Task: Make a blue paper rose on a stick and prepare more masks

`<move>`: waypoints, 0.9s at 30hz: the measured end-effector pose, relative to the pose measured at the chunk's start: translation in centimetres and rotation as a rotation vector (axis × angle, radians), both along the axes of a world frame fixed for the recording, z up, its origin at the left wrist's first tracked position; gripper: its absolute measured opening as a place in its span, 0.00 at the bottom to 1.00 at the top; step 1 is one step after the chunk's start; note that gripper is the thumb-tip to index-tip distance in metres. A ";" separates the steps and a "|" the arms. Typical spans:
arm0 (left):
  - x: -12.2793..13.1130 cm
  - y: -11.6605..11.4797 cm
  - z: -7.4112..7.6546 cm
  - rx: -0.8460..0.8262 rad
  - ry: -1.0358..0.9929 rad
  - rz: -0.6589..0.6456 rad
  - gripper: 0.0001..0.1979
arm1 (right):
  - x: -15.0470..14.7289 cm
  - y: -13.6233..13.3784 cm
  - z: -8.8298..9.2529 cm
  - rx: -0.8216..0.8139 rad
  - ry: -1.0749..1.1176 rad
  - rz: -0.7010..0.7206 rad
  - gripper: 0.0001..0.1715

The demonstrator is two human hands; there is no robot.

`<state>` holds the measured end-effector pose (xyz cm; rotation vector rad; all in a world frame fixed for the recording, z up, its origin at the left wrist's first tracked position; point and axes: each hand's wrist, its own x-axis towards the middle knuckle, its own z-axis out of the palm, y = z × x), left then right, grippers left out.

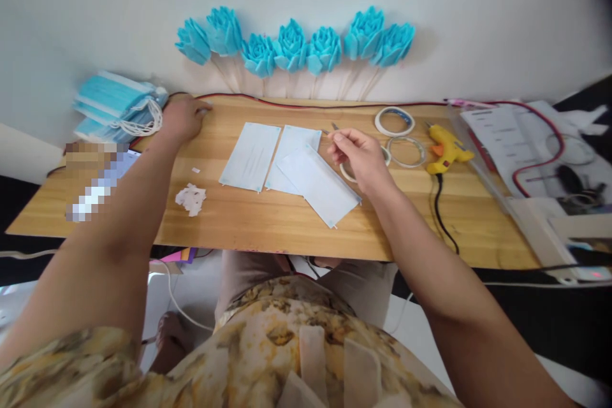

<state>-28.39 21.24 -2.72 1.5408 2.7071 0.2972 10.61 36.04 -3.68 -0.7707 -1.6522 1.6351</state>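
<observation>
My left hand [184,118] rests at the back left of the table, beside a pile of blue face masks [112,102]. Its thumb sticks out to the right, and the other fingers are partly hidden. Over the middle right, my right hand [356,152] is closed around a small tool with two pointed metal tips [335,127], its handle covered by the fingers. Just left of this hand lie a flat mask without ear loops [251,156] and two more overlapping, the upper one [322,186] set at a slant. Small white scraps [190,199] lie to their left.
Several blue flowers on sticks [291,44] stand along the wall. Tape rolls [394,122] and a yellow glue gun [447,150] with a black cord lie at right. A red-black cable [296,104] follows the back edge. A clear-sided box of papers [497,134] stands far right.
</observation>
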 end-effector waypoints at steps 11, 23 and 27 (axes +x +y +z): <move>0.6 0.0 -0.5 0.067 0.052 0.070 0.22 | 1.0 -0.1 0.7 0.819 -0.700 0.054 0.10; 14.8 2.4 2.0 0.721 -0.649 -0.201 0.28 | 0.1 0.4 -0.3 0.591 -0.371 0.054 0.17; 18.5 3.1 1.0 0.663 -1.045 -0.161 0.37 | 0.1 0.8 -0.1 0.197 -0.030 0.041 0.14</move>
